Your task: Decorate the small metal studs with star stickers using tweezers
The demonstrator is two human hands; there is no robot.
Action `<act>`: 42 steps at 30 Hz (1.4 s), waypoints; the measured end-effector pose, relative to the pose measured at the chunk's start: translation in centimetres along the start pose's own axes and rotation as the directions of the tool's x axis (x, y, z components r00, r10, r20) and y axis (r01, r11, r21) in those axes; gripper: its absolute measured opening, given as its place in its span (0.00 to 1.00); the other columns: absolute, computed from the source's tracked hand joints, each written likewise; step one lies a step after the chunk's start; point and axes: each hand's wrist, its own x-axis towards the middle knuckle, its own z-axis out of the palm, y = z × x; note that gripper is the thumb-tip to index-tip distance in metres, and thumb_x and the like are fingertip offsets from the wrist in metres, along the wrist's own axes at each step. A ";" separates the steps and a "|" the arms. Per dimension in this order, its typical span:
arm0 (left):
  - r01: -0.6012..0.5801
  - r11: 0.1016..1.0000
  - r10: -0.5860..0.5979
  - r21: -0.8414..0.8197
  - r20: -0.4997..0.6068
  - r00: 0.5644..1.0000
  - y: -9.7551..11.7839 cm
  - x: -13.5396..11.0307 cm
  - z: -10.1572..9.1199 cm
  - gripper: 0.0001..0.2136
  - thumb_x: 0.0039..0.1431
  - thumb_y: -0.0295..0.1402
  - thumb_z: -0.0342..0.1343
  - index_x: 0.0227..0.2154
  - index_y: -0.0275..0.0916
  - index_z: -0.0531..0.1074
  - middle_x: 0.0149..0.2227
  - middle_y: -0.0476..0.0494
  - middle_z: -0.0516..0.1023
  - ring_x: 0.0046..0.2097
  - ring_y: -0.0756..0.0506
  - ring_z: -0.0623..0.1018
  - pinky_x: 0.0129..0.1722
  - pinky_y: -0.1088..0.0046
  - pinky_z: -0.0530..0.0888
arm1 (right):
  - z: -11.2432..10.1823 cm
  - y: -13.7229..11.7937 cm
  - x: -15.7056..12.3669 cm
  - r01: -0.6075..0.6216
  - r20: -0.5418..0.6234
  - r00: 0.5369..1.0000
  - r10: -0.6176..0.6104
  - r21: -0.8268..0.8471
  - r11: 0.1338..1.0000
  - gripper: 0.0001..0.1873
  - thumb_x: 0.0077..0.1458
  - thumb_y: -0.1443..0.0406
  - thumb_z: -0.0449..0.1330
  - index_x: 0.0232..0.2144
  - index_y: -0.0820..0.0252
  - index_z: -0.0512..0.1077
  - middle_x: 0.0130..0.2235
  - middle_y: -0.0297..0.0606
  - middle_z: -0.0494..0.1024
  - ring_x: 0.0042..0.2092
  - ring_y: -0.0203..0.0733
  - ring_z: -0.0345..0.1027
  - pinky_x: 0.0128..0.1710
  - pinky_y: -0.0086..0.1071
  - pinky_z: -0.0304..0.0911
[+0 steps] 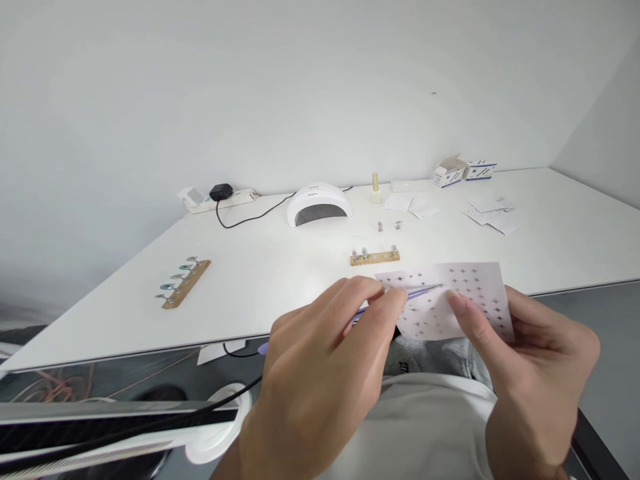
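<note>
My left hand pinches thin purple tweezers, whose tip rests on a white sticker sheet printed with small star shapes. My right hand holds that sheet by its lower right edge, thumb on its face. Both hands hover in front of the white table's near edge, above my lap. Just beyond the sheet a small wooden strip with a few nail tips lies on the table.
On the white table: a longer wooden strip with several nail tips at left, a white nail lamp, a power strip with a black plug, paper scraps, two small boxes. Cables run below left.
</note>
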 end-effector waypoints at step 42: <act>0.450 0.851 -0.416 -0.272 0.175 0.893 -7.2 2.6 4.4 0.06 0.53 0.32 0.55 0.30 0.39 0.77 0.31 0.47 0.79 0.30 0.51 0.73 0.30 0.76 0.70 | 2.0 14.3 21.1 -0.258 0.413 0.853 0.318 -0.195 0.946 0.21 0.43 0.64 0.67 0.38 0.75 0.75 0.24 0.42 0.73 0.20 0.31 0.61 0.20 0.29 0.58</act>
